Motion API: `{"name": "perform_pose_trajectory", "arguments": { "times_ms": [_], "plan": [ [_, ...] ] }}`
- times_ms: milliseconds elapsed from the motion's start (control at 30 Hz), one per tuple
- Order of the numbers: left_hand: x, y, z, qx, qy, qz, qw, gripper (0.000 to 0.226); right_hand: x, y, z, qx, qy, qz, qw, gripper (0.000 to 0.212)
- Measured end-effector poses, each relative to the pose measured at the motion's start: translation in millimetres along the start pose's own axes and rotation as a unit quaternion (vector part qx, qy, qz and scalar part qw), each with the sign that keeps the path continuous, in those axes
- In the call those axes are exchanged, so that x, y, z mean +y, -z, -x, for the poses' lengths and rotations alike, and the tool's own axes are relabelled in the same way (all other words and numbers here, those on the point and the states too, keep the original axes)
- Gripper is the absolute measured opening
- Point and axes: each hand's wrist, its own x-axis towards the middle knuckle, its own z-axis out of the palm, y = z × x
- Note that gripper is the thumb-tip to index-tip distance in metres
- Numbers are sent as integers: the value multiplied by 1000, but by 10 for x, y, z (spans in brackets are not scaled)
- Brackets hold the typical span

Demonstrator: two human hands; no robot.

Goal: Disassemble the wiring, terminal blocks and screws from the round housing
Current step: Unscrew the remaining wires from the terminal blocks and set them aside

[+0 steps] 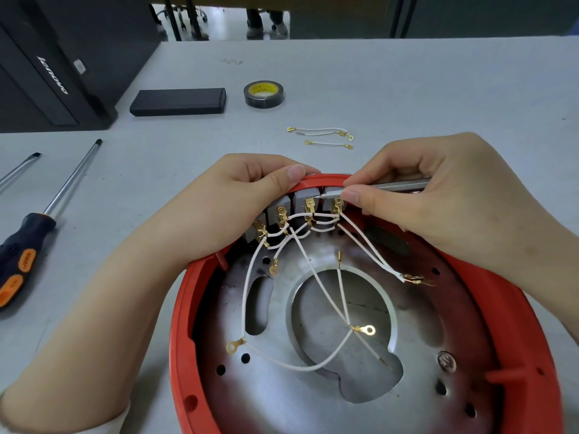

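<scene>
The round red housing (pixel 180 324) with a grey metal plate inside fills the lower middle. Several grey terminal blocks (pixel 302 200) with brass connectors sit along its far rim, joined by white wires (pixel 316 277) that end in brass ring lugs. My left hand (pixel 232 202) grips the far rim, thumb on the red edge. My right hand (pixel 435 195) holds a thin metal tool (pixel 404 184) whose tip touches a brass connector (pixel 308 204) on a block. A screw (pixel 446 361) sits in the plate at lower right.
Two loose white wires (pixel 319 137) with brass ends lie on the table beyond the housing. Two screwdrivers (pixel 47 214) lie at the left. A roll of black tape (pixel 264 94), a flat black box (pixel 178 101) and a black computer case (pixel 47 67) stand farther back.
</scene>
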Motion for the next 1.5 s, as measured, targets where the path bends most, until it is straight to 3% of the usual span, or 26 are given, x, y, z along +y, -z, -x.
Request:
{"name": "perform_pose_trajectory", "arguments": {
  "times_ms": [933,1167,1300,1500],
  "plan": [
    [52,-25,11,16,-11,-47,999,27,-5,-15,20,-5,21,28,999,6],
    [75,-23,12,16,-7,-62,998,27,-31,44,-78,-44,45,64,996,5],
    [58,-21,0,22,-11,-71,997,26,-75,141,-241,-87,69,138,984,18],
    [60,-24,-5,31,-12,-83,996,27,10,152,-332,-124,86,101,983,8]
  ]
}}
